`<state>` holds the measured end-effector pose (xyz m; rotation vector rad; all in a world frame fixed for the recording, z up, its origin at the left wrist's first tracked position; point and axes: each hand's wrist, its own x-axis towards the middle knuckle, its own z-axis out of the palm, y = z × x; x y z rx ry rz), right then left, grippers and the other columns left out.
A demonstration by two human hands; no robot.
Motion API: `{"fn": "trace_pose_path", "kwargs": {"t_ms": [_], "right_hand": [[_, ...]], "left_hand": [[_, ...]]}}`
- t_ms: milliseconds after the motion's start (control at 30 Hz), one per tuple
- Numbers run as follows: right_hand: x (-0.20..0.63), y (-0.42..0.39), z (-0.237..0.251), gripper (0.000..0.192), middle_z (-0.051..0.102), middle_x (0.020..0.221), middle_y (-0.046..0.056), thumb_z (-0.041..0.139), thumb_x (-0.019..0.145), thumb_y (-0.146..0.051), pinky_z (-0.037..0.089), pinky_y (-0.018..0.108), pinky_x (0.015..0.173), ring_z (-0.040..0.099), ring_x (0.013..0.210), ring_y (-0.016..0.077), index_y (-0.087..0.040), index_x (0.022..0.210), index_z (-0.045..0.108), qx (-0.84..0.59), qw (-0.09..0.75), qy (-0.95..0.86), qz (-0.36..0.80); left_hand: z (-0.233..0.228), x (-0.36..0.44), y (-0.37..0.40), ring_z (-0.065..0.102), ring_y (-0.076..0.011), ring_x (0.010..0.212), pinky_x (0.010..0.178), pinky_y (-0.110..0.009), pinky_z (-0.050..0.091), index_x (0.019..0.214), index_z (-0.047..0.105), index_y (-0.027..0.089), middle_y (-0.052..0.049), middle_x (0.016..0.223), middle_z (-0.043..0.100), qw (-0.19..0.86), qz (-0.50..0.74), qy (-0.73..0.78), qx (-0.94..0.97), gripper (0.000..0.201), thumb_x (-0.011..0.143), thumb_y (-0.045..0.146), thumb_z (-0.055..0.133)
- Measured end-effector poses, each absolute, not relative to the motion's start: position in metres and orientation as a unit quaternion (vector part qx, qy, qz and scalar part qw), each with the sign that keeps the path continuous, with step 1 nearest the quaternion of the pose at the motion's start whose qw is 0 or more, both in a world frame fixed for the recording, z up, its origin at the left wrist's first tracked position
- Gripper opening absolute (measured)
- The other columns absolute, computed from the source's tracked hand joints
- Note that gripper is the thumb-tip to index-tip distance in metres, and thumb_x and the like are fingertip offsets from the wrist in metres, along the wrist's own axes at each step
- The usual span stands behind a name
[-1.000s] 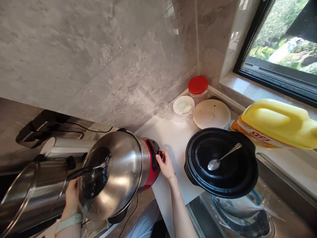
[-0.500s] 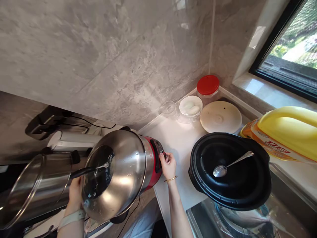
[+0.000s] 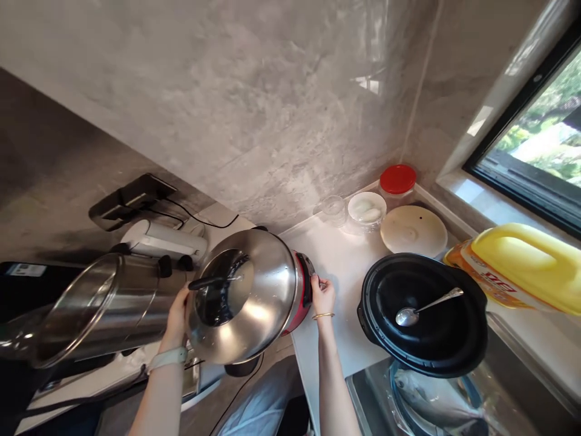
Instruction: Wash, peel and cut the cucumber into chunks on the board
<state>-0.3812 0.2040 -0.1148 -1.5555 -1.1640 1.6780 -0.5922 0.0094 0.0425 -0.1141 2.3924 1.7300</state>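
Note:
A red electric pot (image 3: 298, 315) with a domed steel lid (image 3: 267, 290) stands tilted in my view at the counter's edge. Its lid has a dark glass window (image 3: 213, 303) and a black handle (image 3: 209, 283). At the pot's dark control panel, my right hand (image 3: 324, 295) has its fingers closed in a pinch, seemingly round the knob, which they cover. My left hand (image 3: 178, 312) is against the lid's left side. Its fingers go out of sight behind the lid, so their grip is hidden.
Right of the pot, a black oval lid (image 3: 422, 348) bears a metal spoon (image 3: 408, 316), above a sink holding a fish (image 3: 438, 393). Behind are a cream lid (image 3: 413, 230), a bowl of eggs (image 3: 367, 209), a red-lidded jar (image 3: 397, 179) and a yellow oil jug (image 3: 521, 260). A tall steel pot (image 3: 149, 303) stands left.
The view has shifted, so the pot and both hands appear further right. My right hand stays at the control panel, and my left stays beside the lid.

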Motion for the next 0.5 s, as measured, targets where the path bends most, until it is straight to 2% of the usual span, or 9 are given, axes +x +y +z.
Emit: {"fn": "trace_pose_path", "kwargs": {"t_ms": [100, 267, 400, 500], "right_hand": [[-0.382, 0.208, -0.120, 0.052, 0.050, 0.045, -0.002, 0.059, 0.068, -0.067, 0.032, 0.025, 0.045, 0.044, 0.043, 0.0130, -0.015, 0.067, 0.060, -0.596, 0.276, -0.446, 0.608], [-0.381, 0.215, -0.119, 0.052, 0.055, 0.046, 0.003, 0.060, 0.064, -0.069, 0.037, 0.026, 0.048, 0.051, 0.048, 0.0158, -0.018, 0.055, 0.055, -0.621, 0.265, -0.466, 0.572], [-0.380, 0.217, -0.105, 0.052, 0.045, 0.038, 0.000, 0.056, 0.069, -0.067, 0.034, 0.026, 0.045, 0.047, 0.044, 0.0151, -0.020, 0.048, 0.051, -0.620, 0.246, -0.493, 0.558], [-0.379, 0.217, -0.095, 0.051, 0.038, 0.035, -0.002, 0.053, 0.073, -0.064, 0.033, 0.027, 0.043, 0.043, 0.042, 0.0147, -0.021, 0.046, 0.049, -0.614, 0.267, -0.526, 0.524]], "left_hand": [[0.033, -0.598, 0.004, 0.059, -0.0129, 0.064, 0.060, -0.020, 0.049, 0.076, 0.065, 0.016, 0.005, 0.068, 0.066, 0.137, 0.658, 0.739, -0.044, 0.030, 0.058, 0.038, 0.075], [0.022, -0.603, 0.001, 0.065, -0.0196, 0.077, 0.068, -0.026, 0.051, 0.082, 0.067, 0.014, 0.000, 0.074, 0.070, 0.198, 0.680, 0.705, -0.031, 0.045, 0.056, 0.050, 0.078], [0.020, -0.602, 0.002, 0.066, -0.0210, 0.081, 0.072, -0.027, 0.050, 0.086, 0.068, 0.014, -0.003, 0.080, 0.072, 0.213, 0.699, 0.682, -0.005, 0.047, 0.057, 0.049, 0.079], [0.017, -0.601, 0.003, 0.066, -0.0248, 0.093, 0.084, -0.032, 0.050, 0.092, 0.070, 0.013, -0.006, 0.091, 0.074, 0.228, 0.714, 0.661, 0.016, 0.048, 0.061, 0.048, 0.077]]}}
